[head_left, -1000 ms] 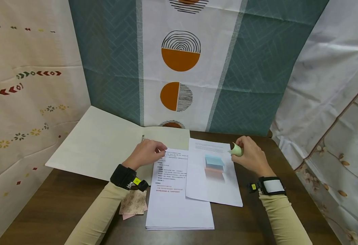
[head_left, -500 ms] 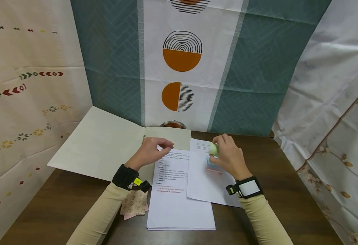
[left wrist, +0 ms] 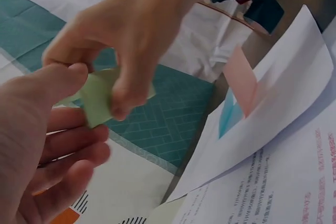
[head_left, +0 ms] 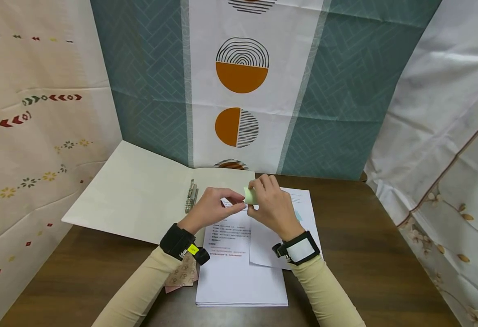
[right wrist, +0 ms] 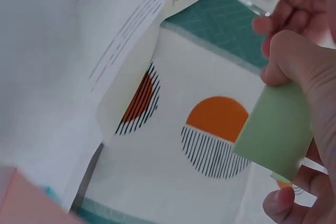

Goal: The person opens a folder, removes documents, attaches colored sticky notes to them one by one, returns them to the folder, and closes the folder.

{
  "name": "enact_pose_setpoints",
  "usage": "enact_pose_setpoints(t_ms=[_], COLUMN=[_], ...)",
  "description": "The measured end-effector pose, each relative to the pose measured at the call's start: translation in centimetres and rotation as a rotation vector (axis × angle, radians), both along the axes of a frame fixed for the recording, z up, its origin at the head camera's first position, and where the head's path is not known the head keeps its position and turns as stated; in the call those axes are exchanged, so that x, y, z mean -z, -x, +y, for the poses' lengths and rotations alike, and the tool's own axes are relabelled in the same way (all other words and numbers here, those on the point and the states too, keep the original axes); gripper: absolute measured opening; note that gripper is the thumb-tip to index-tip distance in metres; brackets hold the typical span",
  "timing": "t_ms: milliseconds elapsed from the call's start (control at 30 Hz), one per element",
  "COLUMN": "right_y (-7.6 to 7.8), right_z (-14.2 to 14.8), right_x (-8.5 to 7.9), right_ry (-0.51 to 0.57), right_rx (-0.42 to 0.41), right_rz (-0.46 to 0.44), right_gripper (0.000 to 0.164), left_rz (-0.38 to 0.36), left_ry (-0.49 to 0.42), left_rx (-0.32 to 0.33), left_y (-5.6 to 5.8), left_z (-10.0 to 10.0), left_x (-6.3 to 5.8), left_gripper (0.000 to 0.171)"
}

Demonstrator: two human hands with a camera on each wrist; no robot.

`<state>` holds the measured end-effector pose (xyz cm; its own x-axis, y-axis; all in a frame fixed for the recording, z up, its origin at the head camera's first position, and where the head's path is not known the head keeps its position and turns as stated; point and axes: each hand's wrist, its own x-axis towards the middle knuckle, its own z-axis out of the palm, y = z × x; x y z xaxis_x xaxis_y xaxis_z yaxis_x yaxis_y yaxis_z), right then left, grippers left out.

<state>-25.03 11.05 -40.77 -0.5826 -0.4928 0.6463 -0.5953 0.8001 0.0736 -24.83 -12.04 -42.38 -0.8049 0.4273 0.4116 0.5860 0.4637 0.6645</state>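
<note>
A small green sticky note [head_left: 250, 196] is held up over the printed papers, between my two hands. My right hand [head_left: 275, 204] grips it from the right, thumb and fingers on opposite sides. At its left edge, my left hand [head_left: 212, 209] pinches it with thumb and fingertips, as the left wrist view also shows the note [left wrist: 97, 98] there. Below lies a loose white sheet [head_left: 269, 252] on a stack of printed paper [head_left: 243, 288]. A pink sticky note [left wrist: 241, 80] and a blue one [left wrist: 227, 116] stick up from that sheet, largely covered by my right hand in the head view.
An open cream folder [head_left: 136, 200] with a metal clip [head_left: 191, 197] lies behind and left of the papers. Patterned tan notes [head_left: 184, 272] with pink below them lie under my left wrist. A teal and white cloth [head_left: 149, 91] hangs behind the brown table [head_left: 369, 254].
My right hand has moved left across the sheet with the green sticky note, until it meets my left hand. The left hand has shifted slightly right and now pinches the note's edge.
</note>
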Motion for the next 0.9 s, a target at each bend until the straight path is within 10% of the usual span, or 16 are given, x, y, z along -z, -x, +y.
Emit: enact_pose_setpoints(t_ms=[267,533,900], right_y=[-0.3,-0.1,0.8], right_z=[-1.7,-1.6,2.6], right_x=[0.1,0.3,-1.4], right_ry=[-0.016,-0.002,0.510], right_rx=[0.011,-0.004,-0.266], right_rz=[0.018,-0.012,-0.583], right_gripper=[0.053,0.057,0.075], left_rz=[0.202,0.244,0.198], left_ry=[-0.032,-0.035,-0.074], left_rx=[-0.070,-0.053,-0.105], left_y=[0.1,0.0,0.6], left_z=[0.3,0.2,-1.0], left_x=[0.4,0.1,0.0], left_gripper=[0.010,0.007,0.008])
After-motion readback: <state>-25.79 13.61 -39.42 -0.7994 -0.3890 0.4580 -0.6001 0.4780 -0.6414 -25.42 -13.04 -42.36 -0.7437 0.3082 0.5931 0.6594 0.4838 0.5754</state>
